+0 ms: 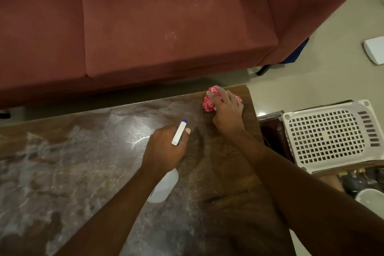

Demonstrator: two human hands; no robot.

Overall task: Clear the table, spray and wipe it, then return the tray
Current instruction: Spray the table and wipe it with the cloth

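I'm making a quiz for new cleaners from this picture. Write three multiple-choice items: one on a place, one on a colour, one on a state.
1. Where on the table is the cloth?
A. far right corner
B. centre
C. near left edge

2. What colour is the nozzle tip of the bottle?
A. green
B. blue
C. yellow

3. What is the left hand doing?
A. lying flat on the table
B. hanging empty
C. gripping the bottle

Answers: 1 A, the cloth sits under the right hand at that corner. 2 B, the white nozzle ends in blue. 3 C, its fingers wrap the top of the bottle.
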